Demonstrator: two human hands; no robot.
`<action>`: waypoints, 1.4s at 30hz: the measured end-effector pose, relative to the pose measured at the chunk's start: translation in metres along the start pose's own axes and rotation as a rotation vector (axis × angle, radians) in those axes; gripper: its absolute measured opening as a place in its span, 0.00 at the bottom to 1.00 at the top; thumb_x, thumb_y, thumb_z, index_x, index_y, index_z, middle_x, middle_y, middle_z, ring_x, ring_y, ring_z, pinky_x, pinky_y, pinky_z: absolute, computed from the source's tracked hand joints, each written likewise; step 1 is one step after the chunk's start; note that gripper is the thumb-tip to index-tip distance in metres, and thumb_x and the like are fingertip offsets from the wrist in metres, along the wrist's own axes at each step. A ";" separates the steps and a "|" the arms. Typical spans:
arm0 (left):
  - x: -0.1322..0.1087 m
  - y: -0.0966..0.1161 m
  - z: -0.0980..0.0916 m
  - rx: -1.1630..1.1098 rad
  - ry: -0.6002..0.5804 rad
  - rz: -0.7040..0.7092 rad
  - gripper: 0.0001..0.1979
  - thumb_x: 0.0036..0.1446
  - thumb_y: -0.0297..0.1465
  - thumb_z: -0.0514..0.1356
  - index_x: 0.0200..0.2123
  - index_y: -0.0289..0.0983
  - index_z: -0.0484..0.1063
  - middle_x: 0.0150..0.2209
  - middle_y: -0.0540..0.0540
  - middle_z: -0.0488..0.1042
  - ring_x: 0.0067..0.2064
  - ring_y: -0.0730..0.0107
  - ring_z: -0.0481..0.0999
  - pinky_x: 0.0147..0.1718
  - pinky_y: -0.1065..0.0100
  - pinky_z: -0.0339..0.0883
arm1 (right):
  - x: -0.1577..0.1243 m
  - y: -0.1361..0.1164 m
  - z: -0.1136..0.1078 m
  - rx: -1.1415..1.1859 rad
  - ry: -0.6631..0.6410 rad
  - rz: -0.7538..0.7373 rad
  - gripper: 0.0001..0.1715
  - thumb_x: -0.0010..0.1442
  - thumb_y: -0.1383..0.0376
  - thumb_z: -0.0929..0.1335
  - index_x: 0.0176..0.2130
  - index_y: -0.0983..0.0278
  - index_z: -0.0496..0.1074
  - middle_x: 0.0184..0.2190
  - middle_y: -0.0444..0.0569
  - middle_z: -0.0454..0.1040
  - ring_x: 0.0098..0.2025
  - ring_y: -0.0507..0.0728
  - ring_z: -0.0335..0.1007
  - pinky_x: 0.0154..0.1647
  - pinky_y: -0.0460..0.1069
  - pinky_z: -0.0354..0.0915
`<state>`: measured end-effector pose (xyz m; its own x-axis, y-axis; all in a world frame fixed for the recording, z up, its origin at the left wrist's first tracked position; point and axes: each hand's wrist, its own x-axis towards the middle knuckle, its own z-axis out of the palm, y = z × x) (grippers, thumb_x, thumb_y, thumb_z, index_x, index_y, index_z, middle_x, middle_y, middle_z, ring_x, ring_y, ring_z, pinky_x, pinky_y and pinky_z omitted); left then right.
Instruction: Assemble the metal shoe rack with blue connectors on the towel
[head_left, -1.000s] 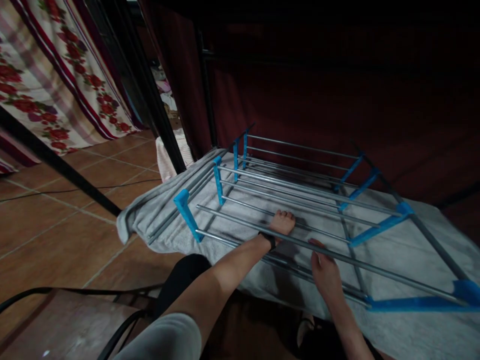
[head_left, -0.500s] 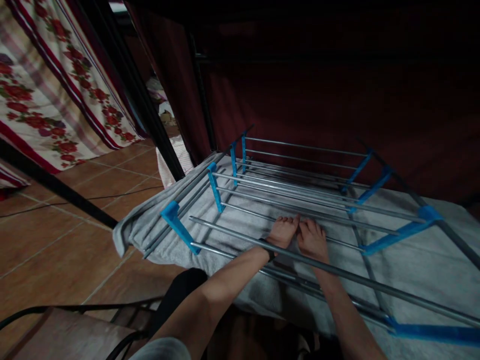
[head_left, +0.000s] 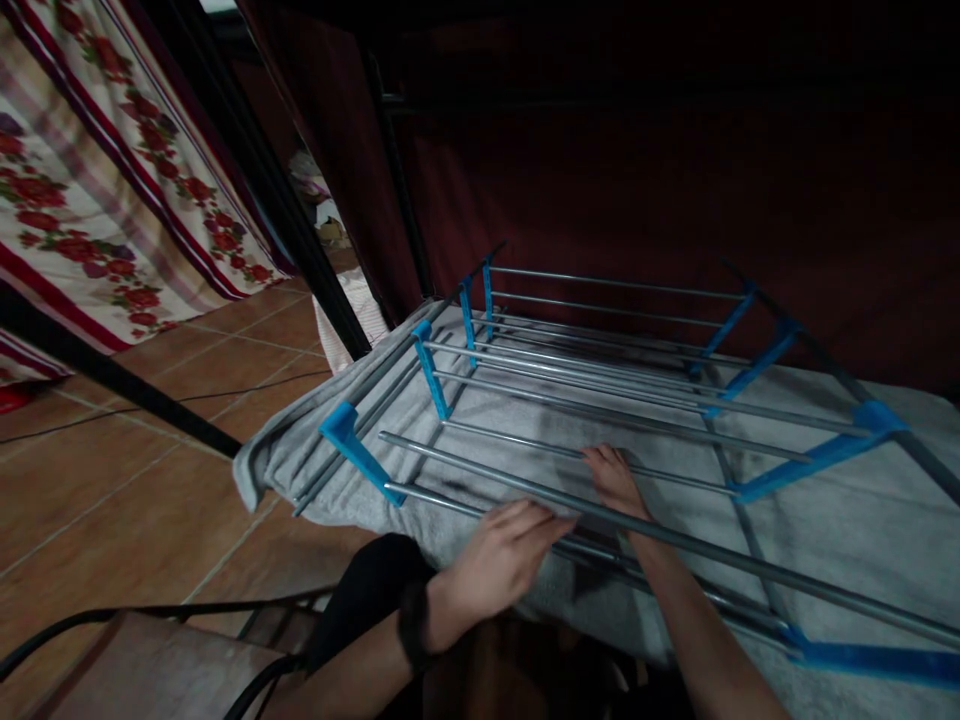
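A rack of grey metal rods (head_left: 540,402) with blue plastic brackets (head_left: 433,372) lies on a grey towel-like cloth (head_left: 840,560). My right hand (head_left: 619,487) reaches under the loose-ended front rod (head_left: 457,462), its fingers closed over a thin lower rod (head_left: 517,440). My left hand (head_left: 504,555), a dark band at its wrist, is beside the front rod on my side, slightly blurred. Its fingers are loosely bent with nothing visible in them. The near left bracket (head_left: 360,455) joins a lower rod, while the front rod's left end stands free above it.
A dark bed-like frame post (head_left: 300,230) rises at the left, with a floral curtain (head_left: 112,190) beyond it. Dark red fabric (head_left: 637,200) hangs behind the rack. A chair (head_left: 150,665) stands at lower left on the tiled floor (head_left: 172,500), where a thin cable runs.
My left hand has left the lower rod beside my right hand and come back toward me, outside the front rod. My right hand stays at the lower rod.
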<state>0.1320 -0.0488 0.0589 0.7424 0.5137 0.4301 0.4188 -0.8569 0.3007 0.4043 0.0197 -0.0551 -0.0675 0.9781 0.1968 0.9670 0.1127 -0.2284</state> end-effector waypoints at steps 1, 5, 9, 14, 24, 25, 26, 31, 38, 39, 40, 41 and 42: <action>-0.028 0.001 -0.012 0.010 0.106 -0.013 0.18 0.67 0.24 0.53 0.56 0.43 0.72 0.39 0.46 0.80 0.41 0.66 0.79 0.41 0.65 0.74 | 0.001 -0.001 -0.002 -0.023 -0.014 0.025 0.20 0.69 0.72 0.59 0.52 0.62 0.76 0.47 0.53 0.76 0.49 0.58 0.70 0.56 0.54 0.64; -0.122 -0.033 -0.052 0.076 0.411 -0.327 0.14 0.63 0.25 0.56 0.46 0.45 0.77 0.28 0.50 0.76 0.30 0.67 0.76 0.31 0.67 0.71 | 0.006 -0.003 -0.008 -0.062 -0.078 0.066 0.21 0.71 0.70 0.58 0.53 0.62 0.76 0.49 0.55 0.75 0.51 0.60 0.69 0.57 0.54 0.63; -0.158 -0.115 -0.075 -0.022 0.768 -0.997 0.12 0.61 0.39 0.57 0.40 0.39 0.76 0.32 0.49 0.77 0.33 0.65 0.77 0.32 0.66 0.73 | 0.005 -0.003 -0.007 -0.086 -0.105 0.095 0.21 0.71 0.70 0.59 0.54 0.62 0.75 0.49 0.54 0.75 0.49 0.58 0.70 0.56 0.52 0.63; -0.121 -0.210 -0.071 -0.312 0.563 -0.964 0.20 0.52 0.46 0.61 0.40 0.36 0.75 0.41 0.41 0.80 0.45 0.54 0.79 0.46 0.55 0.75 | 0.003 -0.003 -0.004 -0.110 -0.078 0.083 0.22 0.72 0.70 0.57 0.54 0.63 0.76 0.49 0.54 0.76 0.48 0.59 0.69 0.55 0.53 0.63; -0.034 -0.295 -0.011 -0.631 0.180 -0.759 0.35 0.41 0.41 0.69 0.54 0.34 0.73 0.48 0.39 0.78 0.47 0.57 0.77 0.46 0.58 0.74 | 0.009 -0.003 -0.011 -0.108 -0.088 0.103 0.20 0.71 0.69 0.60 0.54 0.64 0.76 0.48 0.56 0.76 0.47 0.59 0.71 0.54 0.51 0.64; -0.033 -0.299 -0.005 -0.621 0.160 -0.765 0.33 0.42 0.41 0.69 0.52 0.34 0.74 0.44 0.41 0.78 0.42 0.60 0.77 0.43 0.60 0.74 | 0.009 -0.003 -0.011 -0.102 -0.086 0.103 0.20 0.71 0.69 0.60 0.54 0.63 0.76 0.48 0.55 0.77 0.47 0.59 0.71 0.54 0.51 0.65; -0.033 -0.302 -0.001 -0.611 0.144 -0.767 0.30 0.43 0.41 0.68 0.50 0.35 0.75 0.40 0.44 0.78 0.39 0.63 0.76 0.41 0.61 0.73 | 0.009 -0.002 -0.011 -0.098 -0.086 0.102 0.21 0.71 0.69 0.60 0.55 0.63 0.76 0.48 0.55 0.77 0.47 0.59 0.71 0.54 0.51 0.65; -0.026 -0.304 0.005 -0.642 0.110 -0.713 0.24 0.47 0.42 0.67 0.46 0.36 0.76 0.35 0.47 0.76 0.39 0.63 0.75 0.44 0.61 0.71 | 0.008 0.000 -0.013 -0.092 -0.123 0.091 0.22 0.72 0.68 0.59 0.57 0.64 0.75 0.49 0.55 0.77 0.49 0.58 0.71 0.56 0.50 0.65; -0.008 -0.308 -0.004 -0.686 0.006 -0.682 0.26 0.42 0.49 0.71 0.39 0.37 0.77 0.45 0.43 0.80 0.48 0.57 0.76 0.54 0.58 0.69 | 0.008 -0.001 -0.015 -0.063 -0.134 0.097 0.20 0.71 0.69 0.61 0.57 0.63 0.75 0.49 0.54 0.77 0.49 0.58 0.73 0.55 0.49 0.66; -0.006 -0.310 -0.005 -0.689 -0.014 -0.669 0.26 0.41 0.50 0.72 0.38 0.38 0.77 0.45 0.43 0.80 0.49 0.56 0.76 0.55 0.58 0.68 | 0.008 -0.001 -0.014 -0.062 -0.125 0.091 0.20 0.71 0.70 0.61 0.56 0.63 0.76 0.49 0.54 0.77 0.49 0.58 0.73 0.55 0.50 0.66; -0.005 -0.311 -0.006 -0.690 -0.032 -0.656 0.26 0.40 0.50 0.72 0.38 0.38 0.77 0.46 0.44 0.80 0.50 0.56 0.75 0.56 0.58 0.68 | 0.007 -0.001 -0.014 -0.058 -0.117 0.083 0.20 0.71 0.70 0.61 0.56 0.63 0.76 0.49 0.55 0.77 0.49 0.58 0.73 0.56 0.50 0.66; -0.004 -0.313 -0.007 -0.689 -0.051 -0.642 0.26 0.40 0.49 0.72 0.37 0.39 0.77 0.45 0.44 0.80 0.50 0.56 0.75 0.56 0.58 0.67 | 0.007 0.000 -0.013 -0.051 -0.112 0.081 0.20 0.71 0.70 0.61 0.56 0.64 0.76 0.49 0.55 0.77 0.49 0.58 0.73 0.56 0.50 0.66; -0.004 -0.314 -0.009 -0.684 -0.066 -0.629 0.25 0.40 0.49 0.72 0.37 0.39 0.77 0.45 0.44 0.79 0.49 0.57 0.76 0.56 0.59 0.68 | 0.007 0.000 -0.012 -0.045 -0.109 0.083 0.20 0.71 0.70 0.61 0.56 0.64 0.76 0.49 0.55 0.77 0.48 0.58 0.73 0.56 0.50 0.66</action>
<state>-0.0067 0.2189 -0.0298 0.5207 0.8534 -0.0252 0.3703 -0.1991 0.9073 0.4071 0.0249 -0.0422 -0.0103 0.9972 0.0734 0.9802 0.0246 -0.1966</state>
